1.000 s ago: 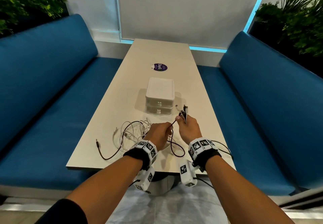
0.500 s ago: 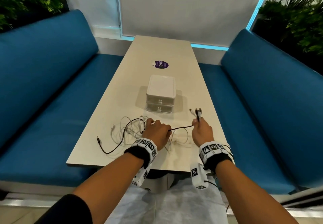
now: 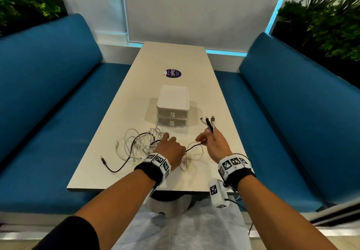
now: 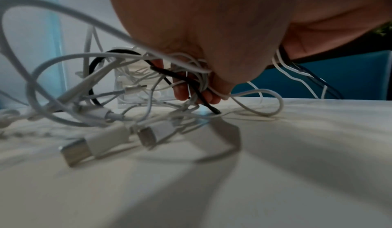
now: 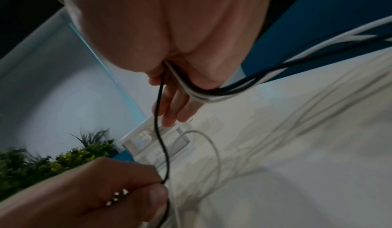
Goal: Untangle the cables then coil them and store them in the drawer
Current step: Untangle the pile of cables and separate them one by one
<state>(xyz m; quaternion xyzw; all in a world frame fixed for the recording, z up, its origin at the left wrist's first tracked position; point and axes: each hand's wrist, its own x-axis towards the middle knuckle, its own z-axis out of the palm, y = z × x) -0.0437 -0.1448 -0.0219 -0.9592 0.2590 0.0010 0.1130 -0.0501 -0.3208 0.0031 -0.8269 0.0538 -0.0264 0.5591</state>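
A tangle of white cables [image 3: 139, 144] with one black cable [image 3: 118, 169] lies on the near part of the table. My left hand [image 3: 170, 150] grips a bunch of those strands [image 4: 197, 84] at the tangle's right side. My right hand [image 3: 211, 142] holds several cable ends, and their plugs [image 3: 208, 121] stick up above the fingers. A black strand [image 3: 193, 146] runs between the two hands [image 5: 161, 141]. A white two-drawer box [image 3: 173, 106] stands just beyond the tangle, both drawers closed. Two white USB plugs [image 4: 80, 149] lie loose on the table.
The pale table [image 3: 175, 58] runs away from me between two blue benches [image 3: 48, 86], [image 3: 292, 101]. A purple round sticker [image 3: 173, 73] lies behind the box. Plants [image 3: 329, 21] stand behind both benches. Thin wires trail from my right wrist over the table's near edge.
My right hand has moved right and away from my left, drawing the black strand out between them. My left hand stays on the tangle.
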